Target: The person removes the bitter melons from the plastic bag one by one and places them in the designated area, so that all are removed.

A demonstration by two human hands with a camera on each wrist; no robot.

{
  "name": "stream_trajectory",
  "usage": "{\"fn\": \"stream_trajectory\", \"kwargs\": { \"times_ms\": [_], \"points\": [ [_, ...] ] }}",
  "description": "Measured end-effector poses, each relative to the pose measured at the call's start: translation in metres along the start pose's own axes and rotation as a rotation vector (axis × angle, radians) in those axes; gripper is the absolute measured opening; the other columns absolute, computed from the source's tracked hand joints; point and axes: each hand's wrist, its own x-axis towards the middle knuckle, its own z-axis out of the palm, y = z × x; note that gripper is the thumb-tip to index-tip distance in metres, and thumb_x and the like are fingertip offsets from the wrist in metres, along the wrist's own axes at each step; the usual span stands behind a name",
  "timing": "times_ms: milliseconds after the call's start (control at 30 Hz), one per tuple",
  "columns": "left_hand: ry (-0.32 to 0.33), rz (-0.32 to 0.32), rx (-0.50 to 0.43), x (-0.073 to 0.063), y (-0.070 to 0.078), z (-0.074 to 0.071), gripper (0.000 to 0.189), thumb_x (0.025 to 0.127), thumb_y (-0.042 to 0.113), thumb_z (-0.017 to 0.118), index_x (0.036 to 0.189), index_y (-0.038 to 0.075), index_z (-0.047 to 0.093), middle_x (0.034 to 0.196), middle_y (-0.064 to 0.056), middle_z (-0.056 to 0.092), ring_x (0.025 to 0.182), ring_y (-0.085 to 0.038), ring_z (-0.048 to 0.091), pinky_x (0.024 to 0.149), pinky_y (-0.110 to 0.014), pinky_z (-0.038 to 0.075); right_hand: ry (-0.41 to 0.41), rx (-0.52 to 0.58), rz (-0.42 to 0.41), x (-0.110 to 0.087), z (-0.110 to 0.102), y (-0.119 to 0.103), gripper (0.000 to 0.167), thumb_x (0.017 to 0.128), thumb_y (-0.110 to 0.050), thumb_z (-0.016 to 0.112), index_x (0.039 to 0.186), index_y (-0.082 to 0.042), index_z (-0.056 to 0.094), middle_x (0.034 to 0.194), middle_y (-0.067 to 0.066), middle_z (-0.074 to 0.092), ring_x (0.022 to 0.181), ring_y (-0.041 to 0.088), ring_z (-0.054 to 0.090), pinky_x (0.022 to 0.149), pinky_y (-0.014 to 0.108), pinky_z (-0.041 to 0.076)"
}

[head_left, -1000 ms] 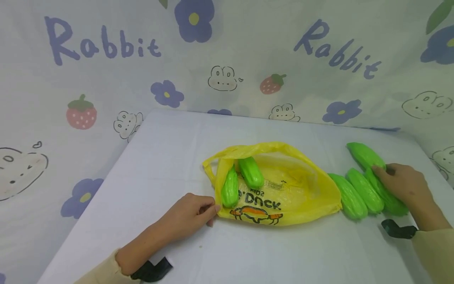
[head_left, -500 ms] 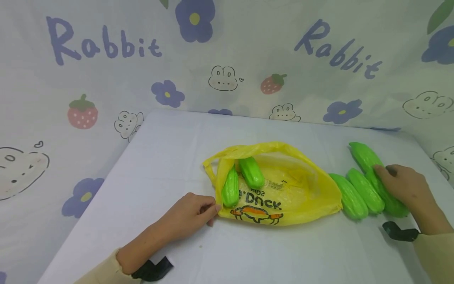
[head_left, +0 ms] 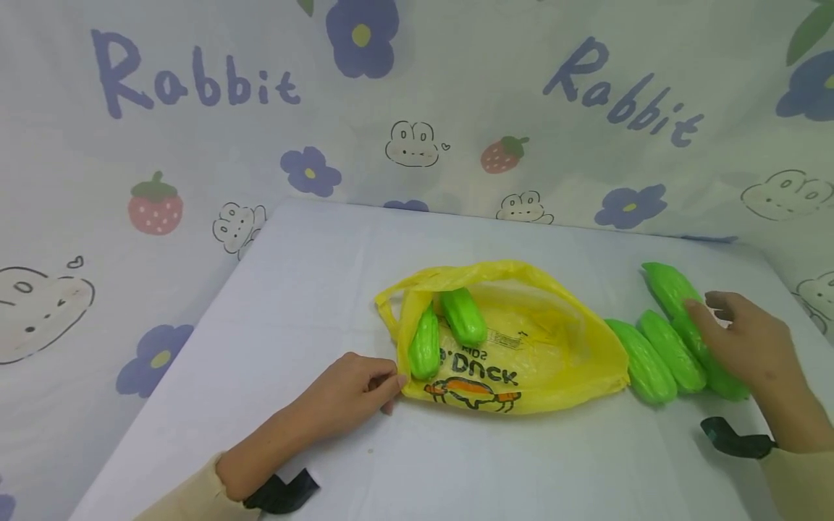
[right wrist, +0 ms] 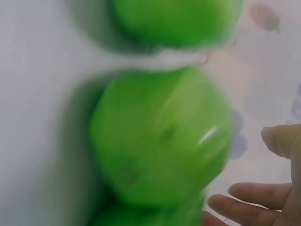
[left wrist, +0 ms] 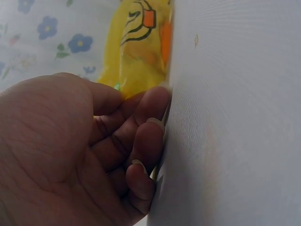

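Observation:
On the table lies a yellow plastic bag [head_left: 554, 354], its mouth facing the front. Inside it rest two ribbed green cucumber-like vegetables, one at the left side [head_left: 424, 346] and one a little behind [head_left: 464, 317]. My left hand [head_left: 348, 396] pinches the bag's front left corner; in the left wrist view its other fingers curl against the table. My right hand [head_left: 749, 339] hovers over more such vegetables, thumb and fingers apart. Beside the bag lie two of them [head_left: 641, 362] [head_left: 674, 352]. Another [head_left: 671, 286] lies farther back, and one [head_left: 719, 376] is partly hidden under the hand.
A white cloth covers the table [head_left: 313, 289]. Behind it hangs a pale backdrop [head_left: 456, 87] printed with rabbits, flowers and strawberries. Black straps [head_left: 736, 439] sit at both wrists.
My right hand has loosened and lifted slightly from the green vegetables, its fingers parting. The left hand and the bag have stayed in place.

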Motion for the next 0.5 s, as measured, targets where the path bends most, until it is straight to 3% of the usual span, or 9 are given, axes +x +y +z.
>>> {"fn": "stream_trajectory", "kwargs": {
  "times_ms": [267, 500],
  "points": [
    [0.007, 0.006, -0.009, 0.0, -0.002, 0.001, 0.032, 0.108, 0.033, 0.061, 0.077, 0.026, 0.063, 0.064, 0.018, 0.062, 0.055, -0.005, 0.048, 0.055, -0.025, 0.04, 0.091, 0.007, -0.107, -0.01, -0.002, -0.039, 0.068, 0.108, -0.043, 0.051, 0.145, 0.014, 0.046, 0.136, 0.042, 0.052, 0.112, 0.062, 0.054, 0.089, 0.072, 0.044],
    [0.007, 0.012, -0.005, 0.0, -0.002, 0.001, 0.031, 0.107, 0.033, 0.061, 0.077, 0.026, 0.064, 0.064, 0.018, 0.061, 0.055, -0.005, 0.048, 0.056, -0.025, 0.04, 0.09, 0.054, -0.2, -0.022, -0.005, -0.069, 0.065, 0.107, -0.044, 0.057, 0.146, 0.007, 0.05, 0.135, 0.037, 0.058, 0.114, 0.06, 0.056, 0.086, 0.073, 0.046]
  ]
}}
